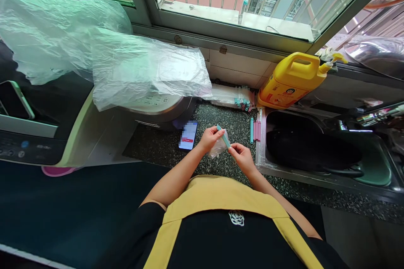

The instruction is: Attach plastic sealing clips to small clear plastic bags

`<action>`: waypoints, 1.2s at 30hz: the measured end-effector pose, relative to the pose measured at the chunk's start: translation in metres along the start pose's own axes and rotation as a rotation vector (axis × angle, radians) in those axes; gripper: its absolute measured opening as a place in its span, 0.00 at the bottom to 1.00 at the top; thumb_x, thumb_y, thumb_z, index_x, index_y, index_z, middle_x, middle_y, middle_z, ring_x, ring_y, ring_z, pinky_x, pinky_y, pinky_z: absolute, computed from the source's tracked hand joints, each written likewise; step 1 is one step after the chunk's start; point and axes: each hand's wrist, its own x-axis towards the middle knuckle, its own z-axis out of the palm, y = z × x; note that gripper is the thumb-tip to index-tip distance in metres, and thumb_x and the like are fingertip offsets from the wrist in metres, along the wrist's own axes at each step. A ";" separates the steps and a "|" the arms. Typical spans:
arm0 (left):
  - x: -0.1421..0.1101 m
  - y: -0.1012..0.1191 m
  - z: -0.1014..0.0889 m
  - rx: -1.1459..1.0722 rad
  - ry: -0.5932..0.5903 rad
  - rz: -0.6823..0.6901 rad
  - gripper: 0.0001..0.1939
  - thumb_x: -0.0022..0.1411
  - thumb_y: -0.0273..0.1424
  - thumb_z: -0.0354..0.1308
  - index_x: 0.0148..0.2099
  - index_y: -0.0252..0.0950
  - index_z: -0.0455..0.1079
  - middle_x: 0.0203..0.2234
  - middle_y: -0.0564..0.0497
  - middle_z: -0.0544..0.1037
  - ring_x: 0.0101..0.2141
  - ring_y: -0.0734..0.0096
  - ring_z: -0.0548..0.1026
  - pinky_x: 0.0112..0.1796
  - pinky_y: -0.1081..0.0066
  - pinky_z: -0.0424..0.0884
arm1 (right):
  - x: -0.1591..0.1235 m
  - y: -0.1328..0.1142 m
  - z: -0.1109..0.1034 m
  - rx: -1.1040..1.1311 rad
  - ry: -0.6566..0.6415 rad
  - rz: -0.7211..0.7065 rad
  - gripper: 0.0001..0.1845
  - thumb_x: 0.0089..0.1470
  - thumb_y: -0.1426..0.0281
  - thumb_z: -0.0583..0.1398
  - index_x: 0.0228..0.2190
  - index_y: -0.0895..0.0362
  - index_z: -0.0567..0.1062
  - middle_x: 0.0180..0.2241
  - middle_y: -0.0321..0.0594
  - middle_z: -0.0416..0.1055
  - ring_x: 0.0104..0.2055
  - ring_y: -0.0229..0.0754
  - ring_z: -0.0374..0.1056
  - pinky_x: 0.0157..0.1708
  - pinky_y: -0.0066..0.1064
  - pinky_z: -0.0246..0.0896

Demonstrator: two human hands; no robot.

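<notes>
Over the dark speckled counter (208, 113), my left hand (210, 139) and my right hand (243, 158) pinch a teal bag-sealing clip (225, 139) at its two ends. From the clip hangs a small clear plastic bag (217, 149), partly hidden by my left fingers. To the right, against the sink's edge, lie a loose teal clip (251, 130) and pink clips (257, 130). Behind my hands, by the wall, is a pile of clear bags (225, 94) with teal and pink clips at their right end.
A lit phone (188, 135) lies left of my hands. Thin plastic sheeting (142, 65) covers a rounded appliance (158, 109). A yellow jug (290, 82) stands behind the sink rim (261, 151), and a black pan (315, 147) sits in the basin.
</notes>
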 end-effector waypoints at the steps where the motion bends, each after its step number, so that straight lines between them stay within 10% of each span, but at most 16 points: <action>1: 0.000 0.000 0.000 0.000 -0.002 -0.003 0.20 0.42 0.45 0.62 0.21 0.32 0.64 0.15 0.56 0.64 0.20 0.81 0.58 0.23 0.76 0.54 | 0.000 0.000 0.000 -0.002 0.000 -0.003 0.18 0.42 0.54 0.60 0.23 0.58 0.71 0.18 0.33 0.63 0.20 0.32 0.54 0.20 0.25 0.50; 36: 0.006 -0.009 -0.001 -0.016 0.018 -0.018 0.19 0.43 0.44 0.61 0.21 0.32 0.62 0.15 0.57 0.62 0.19 0.82 0.56 0.23 0.76 0.52 | 0.005 0.009 -0.004 -0.194 0.050 -0.051 0.16 0.45 0.58 0.59 0.27 0.59 0.73 0.23 0.37 0.69 0.23 0.35 0.61 0.24 0.27 0.56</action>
